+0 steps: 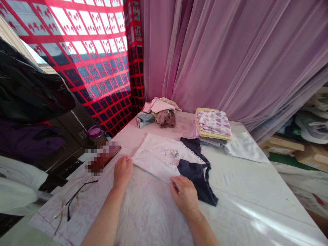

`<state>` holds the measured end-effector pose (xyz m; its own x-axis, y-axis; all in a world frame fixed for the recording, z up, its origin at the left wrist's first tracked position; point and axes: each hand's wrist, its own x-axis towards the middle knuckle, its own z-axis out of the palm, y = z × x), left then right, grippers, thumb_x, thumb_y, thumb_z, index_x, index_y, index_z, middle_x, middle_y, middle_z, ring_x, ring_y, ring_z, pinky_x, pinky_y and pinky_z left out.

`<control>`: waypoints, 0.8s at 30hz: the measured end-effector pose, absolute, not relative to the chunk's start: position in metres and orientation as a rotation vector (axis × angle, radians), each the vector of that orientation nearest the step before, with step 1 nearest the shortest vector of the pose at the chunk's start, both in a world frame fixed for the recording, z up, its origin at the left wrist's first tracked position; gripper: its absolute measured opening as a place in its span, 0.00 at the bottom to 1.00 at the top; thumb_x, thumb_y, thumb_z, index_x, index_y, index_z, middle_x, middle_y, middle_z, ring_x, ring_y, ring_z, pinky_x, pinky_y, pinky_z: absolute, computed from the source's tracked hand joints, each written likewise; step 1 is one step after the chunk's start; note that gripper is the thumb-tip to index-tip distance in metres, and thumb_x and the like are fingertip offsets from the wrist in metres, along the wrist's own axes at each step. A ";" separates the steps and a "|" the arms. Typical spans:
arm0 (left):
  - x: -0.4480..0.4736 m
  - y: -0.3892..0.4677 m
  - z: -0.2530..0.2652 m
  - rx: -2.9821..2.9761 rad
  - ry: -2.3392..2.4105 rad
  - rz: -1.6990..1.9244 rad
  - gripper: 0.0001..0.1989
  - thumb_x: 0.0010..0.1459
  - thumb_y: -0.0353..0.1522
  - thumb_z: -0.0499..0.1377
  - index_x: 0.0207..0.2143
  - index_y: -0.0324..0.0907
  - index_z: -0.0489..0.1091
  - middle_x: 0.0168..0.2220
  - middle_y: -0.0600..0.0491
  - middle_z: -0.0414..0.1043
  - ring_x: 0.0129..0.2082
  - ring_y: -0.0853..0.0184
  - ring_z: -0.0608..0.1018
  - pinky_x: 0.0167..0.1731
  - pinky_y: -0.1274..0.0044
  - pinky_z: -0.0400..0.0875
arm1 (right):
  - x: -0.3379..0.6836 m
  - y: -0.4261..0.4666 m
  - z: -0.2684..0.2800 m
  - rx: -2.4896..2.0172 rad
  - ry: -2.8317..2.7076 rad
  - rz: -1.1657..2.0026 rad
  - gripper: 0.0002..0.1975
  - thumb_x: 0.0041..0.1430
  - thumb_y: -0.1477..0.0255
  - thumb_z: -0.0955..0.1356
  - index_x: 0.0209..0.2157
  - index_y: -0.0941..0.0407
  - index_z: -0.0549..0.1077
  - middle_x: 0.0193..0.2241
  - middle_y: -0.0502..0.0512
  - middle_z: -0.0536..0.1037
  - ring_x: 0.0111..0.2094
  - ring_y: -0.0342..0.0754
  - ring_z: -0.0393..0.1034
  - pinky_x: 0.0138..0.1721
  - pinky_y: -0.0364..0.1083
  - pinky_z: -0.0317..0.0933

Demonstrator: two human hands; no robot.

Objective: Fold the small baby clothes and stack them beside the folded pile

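White cotton top with navy trim (pixel 169 159) lies flat mid-table on the pale patterned tablecloth (pixel 143 212), a small printed motif on its front. From my remote seat I see both hands down on it. Left hand (pixel 122 172) sits at the garment's left corner, fingers curled together over the edge; whether they pinch the fabric I cannot tell. Right hand (pixel 185 194) lies palm down on the lower hem where white meets navy, fingers close together, tips on or under the cloth, grip unclear.

Behind the top: a loose heap of unfolded clothes (pixel 159 116), pink, grey-blue and brown. Right of that heap, a neat folded stack (pixel 213 127) topped by a heart-print piece. A flat white piece (pixel 243 147) lies just beside the stack. Left side: eyeglasses (pixel 74 200) on the table edge, a purple-lidded jar (pixel 96 134), a blurred dark flat object near it. Mauve curtain (pixel 230 51) hangs behind; red-and-navy patterned cloth (pixel 97 51) covers the window.
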<state>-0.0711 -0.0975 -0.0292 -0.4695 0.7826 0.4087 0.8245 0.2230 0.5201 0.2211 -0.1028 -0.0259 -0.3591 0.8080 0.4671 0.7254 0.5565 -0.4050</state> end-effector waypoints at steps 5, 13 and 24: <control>-0.070 -0.098 -0.029 -1.631 -2.414 -0.956 0.12 0.57 0.40 0.54 0.35 0.42 0.71 0.48 0.44 0.76 0.51 0.55 0.75 0.55 0.63 0.66 | 0.221 -0.102 -0.025 -1.282 -2.209 0.165 0.08 0.61 0.72 0.65 0.35 0.53 0.78 0.32 0.52 0.78 0.34 0.47 0.69 0.37 0.45 0.54; -0.068 -0.097 -0.021 -1.640 -2.449 -0.917 0.09 0.57 0.35 0.52 0.29 0.43 0.70 0.46 0.45 0.77 0.49 0.57 0.75 0.52 0.64 0.66 | 0.215 -0.105 -0.018 -1.350 -2.161 0.203 0.11 0.61 0.75 0.64 0.29 0.53 0.77 0.29 0.51 0.76 0.33 0.47 0.69 0.36 0.45 0.53; -0.069 -0.099 -0.018 -1.615 -2.488 -0.894 0.10 0.52 0.28 0.54 0.37 0.41 0.71 0.52 0.43 0.72 0.54 0.56 0.73 0.54 0.63 0.66 | 0.216 -0.111 -0.018 -1.274 -2.201 0.139 0.11 0.64 0.73 0.64 0.31 0.54 0.77 0.30 0.52 0.76 0.33 0.46 0.68 0.37 0.45 0.53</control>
<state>-0.0695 -0.0990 -0.0182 -0.4560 0.8243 0.3356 0.8494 0.2905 0.4406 0.2155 -0.1108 -0.0177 -0.3708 0.8211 0.4340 0.7597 0.5370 -0.3668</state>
